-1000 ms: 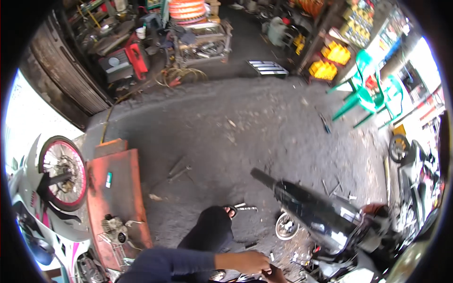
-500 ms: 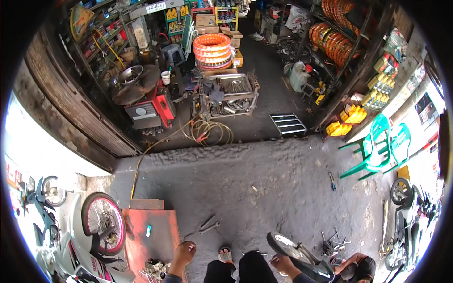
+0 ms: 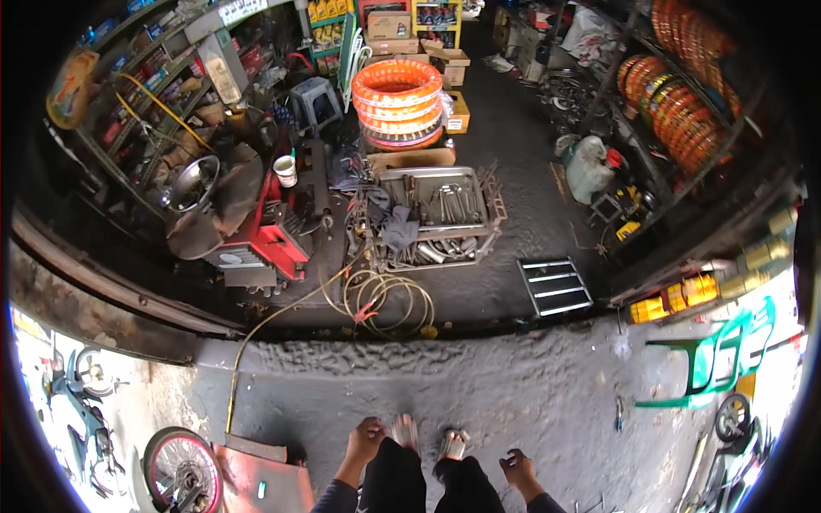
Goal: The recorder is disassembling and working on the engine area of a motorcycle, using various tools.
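Low in the head view, my left hand (image 3: 368,440) hangs in front of my left leg with its fingers curled together. Whatever it may hold is too small to make out. My right hand (image 3: 518,470) is held out to the right of my legs, fingers loosely bent and apart, nothing seen in it. Neither hand touches anything around it. Beyond the raised doorstep stands a metal trolley whose steel tray (image 3: 453,232) carries several wrenches (image 3: 455,202). A grey cloth (image 3: 398,227) drapes over its left side. A yellow hose (image 3: 389,318) lies coiled before it.
A red platform (image 3: 278,487) and a pink-rimmed motorcycle wheel (image 3: 182,474) are at lower left. Left of the trolley stands a red machine (image 3: 282,248); behind it, stacked orange-wrapped tyres (image 3: 396,103). A metal grate (image 3: 554,286) lies right, and green chairs (image 3: 718,350) stand outside.
My view has moved forward toward the doorway, so the trolley and hose look nearer. My feet have stepped ahead. The loose wheel and the crouching person at lower right are out of view.
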The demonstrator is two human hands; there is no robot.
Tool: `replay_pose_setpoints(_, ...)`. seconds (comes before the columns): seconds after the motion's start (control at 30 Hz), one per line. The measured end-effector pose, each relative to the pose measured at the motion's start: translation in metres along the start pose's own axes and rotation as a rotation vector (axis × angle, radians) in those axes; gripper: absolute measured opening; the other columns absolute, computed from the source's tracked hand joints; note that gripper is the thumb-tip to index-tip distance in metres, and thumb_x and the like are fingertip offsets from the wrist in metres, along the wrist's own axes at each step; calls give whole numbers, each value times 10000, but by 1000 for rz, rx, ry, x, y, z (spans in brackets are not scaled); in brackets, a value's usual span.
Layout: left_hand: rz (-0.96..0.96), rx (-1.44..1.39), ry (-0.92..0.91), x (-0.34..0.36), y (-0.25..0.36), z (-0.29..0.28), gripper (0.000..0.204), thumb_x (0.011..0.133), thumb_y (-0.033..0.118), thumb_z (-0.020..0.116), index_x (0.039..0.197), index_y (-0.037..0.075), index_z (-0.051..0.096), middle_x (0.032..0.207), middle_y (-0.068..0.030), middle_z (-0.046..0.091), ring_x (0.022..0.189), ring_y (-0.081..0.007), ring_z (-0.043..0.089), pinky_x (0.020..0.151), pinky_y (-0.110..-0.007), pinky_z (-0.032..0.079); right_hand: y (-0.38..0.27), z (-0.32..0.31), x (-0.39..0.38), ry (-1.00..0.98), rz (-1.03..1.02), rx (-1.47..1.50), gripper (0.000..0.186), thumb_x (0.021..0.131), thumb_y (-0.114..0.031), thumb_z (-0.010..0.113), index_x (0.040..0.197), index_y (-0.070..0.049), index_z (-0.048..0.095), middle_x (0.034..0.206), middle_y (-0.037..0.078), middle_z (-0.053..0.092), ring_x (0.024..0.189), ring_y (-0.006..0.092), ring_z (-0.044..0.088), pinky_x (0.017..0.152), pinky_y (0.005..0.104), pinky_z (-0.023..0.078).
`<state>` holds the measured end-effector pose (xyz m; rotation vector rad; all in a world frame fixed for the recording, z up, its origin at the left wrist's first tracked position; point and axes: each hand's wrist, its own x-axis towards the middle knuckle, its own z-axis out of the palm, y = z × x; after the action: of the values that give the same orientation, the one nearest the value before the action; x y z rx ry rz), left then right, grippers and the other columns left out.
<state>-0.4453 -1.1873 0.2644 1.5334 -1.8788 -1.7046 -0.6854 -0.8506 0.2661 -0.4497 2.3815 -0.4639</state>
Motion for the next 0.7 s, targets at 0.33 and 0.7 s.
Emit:
replay_pose_setpoints(0.33,397,341,238,551,124,68,967,824,312,700,1481,-10,68,800,-221,647,800,-394,636,684,-465,492,-294,97,395,-295,111,861,341,939,-271,598,1164,-16,567,1044,94,626,868,184,635,695,312,539)
replay_pose_setpoints(0.7,349,443,-1097,566,201,28,477,822,395,713,1114,35,601,1017,-147,623,906,-249,619,806,-336,480,-448,80,568,-455,229,1505,407,863,-199,693,1193,0,561,971,92,670,830,206,670,727,352,570)
